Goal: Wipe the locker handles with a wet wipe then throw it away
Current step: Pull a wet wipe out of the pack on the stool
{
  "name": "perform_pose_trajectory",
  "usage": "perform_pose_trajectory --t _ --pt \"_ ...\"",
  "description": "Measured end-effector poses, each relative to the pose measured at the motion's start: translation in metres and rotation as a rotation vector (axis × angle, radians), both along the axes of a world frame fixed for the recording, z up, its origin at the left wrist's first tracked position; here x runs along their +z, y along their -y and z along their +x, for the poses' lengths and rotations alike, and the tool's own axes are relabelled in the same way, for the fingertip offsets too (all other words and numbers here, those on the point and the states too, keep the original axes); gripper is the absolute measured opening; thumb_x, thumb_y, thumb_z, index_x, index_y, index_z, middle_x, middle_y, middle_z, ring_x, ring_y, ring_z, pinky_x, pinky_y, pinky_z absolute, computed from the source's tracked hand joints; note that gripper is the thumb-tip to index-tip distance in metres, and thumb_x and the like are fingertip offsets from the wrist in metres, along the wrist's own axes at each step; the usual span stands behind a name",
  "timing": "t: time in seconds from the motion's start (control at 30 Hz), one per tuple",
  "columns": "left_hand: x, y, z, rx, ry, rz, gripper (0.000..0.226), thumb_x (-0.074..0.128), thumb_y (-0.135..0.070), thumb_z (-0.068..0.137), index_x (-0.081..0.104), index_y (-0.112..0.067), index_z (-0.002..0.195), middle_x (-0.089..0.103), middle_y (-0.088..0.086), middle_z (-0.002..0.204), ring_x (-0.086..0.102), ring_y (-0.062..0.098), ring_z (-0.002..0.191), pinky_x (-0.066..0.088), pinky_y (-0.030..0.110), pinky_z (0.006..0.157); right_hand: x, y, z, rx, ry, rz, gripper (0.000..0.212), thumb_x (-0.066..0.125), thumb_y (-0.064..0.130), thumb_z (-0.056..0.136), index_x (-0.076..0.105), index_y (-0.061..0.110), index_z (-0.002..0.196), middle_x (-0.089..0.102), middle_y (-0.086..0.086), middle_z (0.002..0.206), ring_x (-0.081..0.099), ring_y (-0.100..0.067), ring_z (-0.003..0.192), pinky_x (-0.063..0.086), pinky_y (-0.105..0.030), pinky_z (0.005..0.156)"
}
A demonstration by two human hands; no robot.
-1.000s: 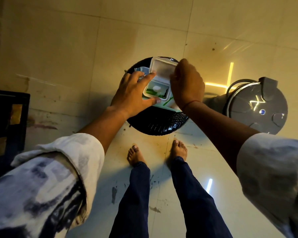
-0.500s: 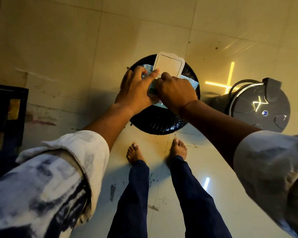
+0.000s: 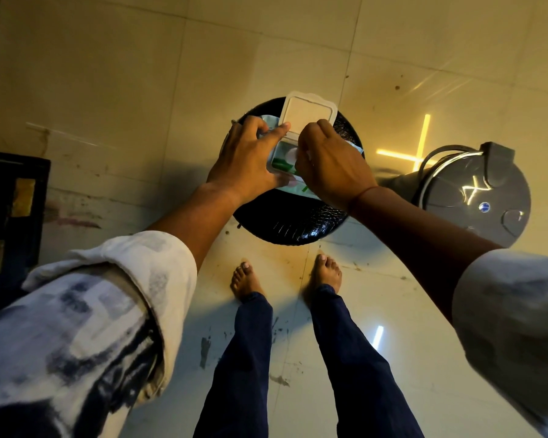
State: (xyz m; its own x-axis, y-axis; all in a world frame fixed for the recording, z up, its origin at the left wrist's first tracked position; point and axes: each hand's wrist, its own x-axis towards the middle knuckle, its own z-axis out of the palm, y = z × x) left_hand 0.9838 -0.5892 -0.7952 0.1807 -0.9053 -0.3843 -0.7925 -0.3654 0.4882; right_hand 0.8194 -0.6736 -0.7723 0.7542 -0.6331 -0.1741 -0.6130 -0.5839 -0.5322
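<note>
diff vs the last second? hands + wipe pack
The right hand came down from the raised lid to the pack's opening, fingers curled there; whether it has pinched a wipe cannot be told. The lid swung further back and stands fully open. The left hand holds the wipe pack as before, over the black stool. The pedal bin and the feet have not moved.

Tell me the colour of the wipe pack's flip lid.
White, the flip lid; head view.
</note>
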Motion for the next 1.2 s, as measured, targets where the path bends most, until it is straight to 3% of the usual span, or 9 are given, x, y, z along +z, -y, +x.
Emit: perform_pose_trajectory --t 0.1,0.17,0.3,0.4,0.57,0.7,0.83,0.97,1.2 --pt "0.002 0.001 0.000 -0.005 -0.007 0.013 0.097 0.084 -0.051 0.078 0.036 -0.028 0.158 0.036 0.008 0.143 0.036 0.026 0.131 0.042 0.036 0.107 -0.007 0.001 -0.001 0.036 -0.041 0.058 0.040 0.060 0.035 0.095 0.051 0.011 0.126 0.055 -0.008 0.116 0.052 -0.019 0.092 0.043 -0.029 0.069" --pt "0.002 0.001 0.000 -0.004 -0.006 0.020 0.097 0.084 -0.052 0.078 0.035 -0.028 0.159 0.036 0.007 0.142 0.035 0.026 0.131 0.041 0.035 0.107 -0.011 0.003 0.002 0.046 -0.055 0.012 0.032 0.058 0.029 0.097 0.057 0.011 0.124 0.056 -0.010 0.116 0.055 -0.022 0.097 0.041 -0.028 0.070" --pt "0.003 0.002 -0.002 0.013 -0.014 0.025 0.096 0.084 -0.050 0.078 0.036 -0.028 0.158 0.035 0.006 0.143 0.034 0.026 0.131 0.041 0.036 0.108 -0.001 0.000 0.006 -0.095 0.107 0.042 0.016 0.046 0.015 0.101 0.057 0.005 0.107 0.064 -0.010 0.100 0.059 -0.027 0.087 0.051 -0.040 0.072" --pt "0.002 0.002 -0.003 0.020 -0.004 0.020 0.095 0.084 -0.050 0.078 0.037 -0.028 0.158 0.035 0.006 0.143 0.034 0.026 0.131 0.041 0.036 0.108 0.003 -0.006 0.001 -0.228 0.240 0.110 0.016 0.044 0.016 0.102 0.049 0.002 0.110 0.065 -0.011 0.095 0.060 -0.027 0.077 0.053 -0.046 0.067" --pt "0.001 0.002 -0.004 0.021 -0.001 0.024 0.098 0.085 -0.052 0.077 0.036 -0.027 0.158 0.036 0.007 0.142 0.035 0.027 0.130 0.043 0.037 0.108 -0.005 -0.007 0.000 -0.174 0.053 0.220 0.040 0.064 0.028 0.094 0.051 0.008 0.126 0.061 -0.010 0.114 0.058 -0.021 0.096 0.051 -0.031 0.079" --pt "0.002 0.002 -0.006 0.011 0.026 0.017 0.098 0.085 -0.052 0.078 0.036 -0.027 0.158 0.036 0.007 0.142 0.035 0.028 0.130 0.043 0.037 0.107 -0.002 -0.006 0.011 -0.234 -0.003 0.171 0.018 0.050 0.010 0.098 0.064 0.006 0.108 0.062 -0.012 0.106 0.058 -0.025 0.092 0.041 -0.027 0.072" --pt "0.003 0.003 -0.006 0.008 0.030 0.028 0.097 0.084 -0.052 0.078 0.035 -0.027 0.159 0.036 0.007 0.142 0.036 0.027 0.129 0.044 0.038 0.107 0.009 -0.008 0.009 -0.384 0.092 0.335 0.014 0.048 0.003 0.098 0.057 0.005 0.108 0.065 -0.016 0.103 0.061 -0.032 0.092 0.054 -0.045 0.080" --pt "0.007 0.003 -0.008 0.010 0.029 0.055 0.099 0.083 -0.053 0.078 0.034 -0.027 0.159 0.036 0.006 0.141 0.035 0.027 0.128 0.043 0.038 0.107 0.019 -0.004 0.005 -0.582 0.263 0.506 0.011 0.048 0.004 0.095 0.055 -0.002 0.101 0.062 -0.025 0.100 0.060 -0.033 0.090 0.051 -0.058 0.084" --pt "0.014 0.006 -0.011 0.011 0.049 0.090 0.099 0.083 -0.053 0.079 0.032 -0.028 0.160 0.034 0.006 0.143 0.034 0.029 0.131 0.039 0.040 0.111 0.046 -0.001 0.000 -0.796 0.480 0.858 0.019 0.041 0.000 0.093 0.052 0.015 0.088 0.062 -0.031 0.102 0.063 -0.051 0.094 0.054 -0.063 0.085"
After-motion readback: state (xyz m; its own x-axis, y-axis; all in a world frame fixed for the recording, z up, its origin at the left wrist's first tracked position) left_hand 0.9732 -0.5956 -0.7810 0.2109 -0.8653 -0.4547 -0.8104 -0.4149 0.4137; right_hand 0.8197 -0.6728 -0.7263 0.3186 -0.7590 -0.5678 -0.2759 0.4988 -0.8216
